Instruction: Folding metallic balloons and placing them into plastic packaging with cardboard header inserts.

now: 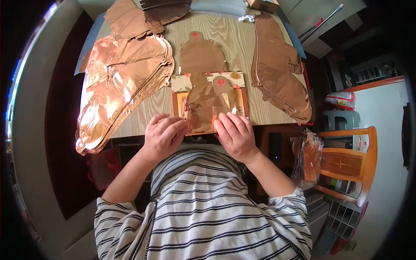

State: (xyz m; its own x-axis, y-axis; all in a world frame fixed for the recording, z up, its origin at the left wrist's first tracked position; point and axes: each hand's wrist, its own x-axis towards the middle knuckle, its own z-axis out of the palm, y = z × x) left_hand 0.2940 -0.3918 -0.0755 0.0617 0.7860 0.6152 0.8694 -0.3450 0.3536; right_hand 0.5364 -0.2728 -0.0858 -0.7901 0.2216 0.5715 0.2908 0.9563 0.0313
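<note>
Curling at the near edge of the wooden table (151, 104), the fingers of the left hand (165, 135) meet the lower left part of a copper-coloured foil piece (200, 104); its thumb is hidden from me, so I cannot tell whether they are clamped on it. Across from it, I see the right hand (236, 133) with its fingers close together, tips at the piece's lower right beside an orange-red strip (214, 121); from my remote view I cannot tell how firmly they grip. The foil piece lies between both hands, over a flat card (177, 81) with a floral band, a red-brown border and a gold starburst badge (235, 75), whose print is too small for me to read. A red mark (221, 81) shows on a rounded tab near the piece's upper right, and a similar red spot (195, 34) sits on the tab of a flat foil shape (201, 56) beyond the card. To my left a shiny foil pile (125, 86) overhangs the table; to my right lies a duller foil shape (277, 65). Farther right, a white-and-red printed package (341, 100) sits on a grey stool (344, 118).
</note>
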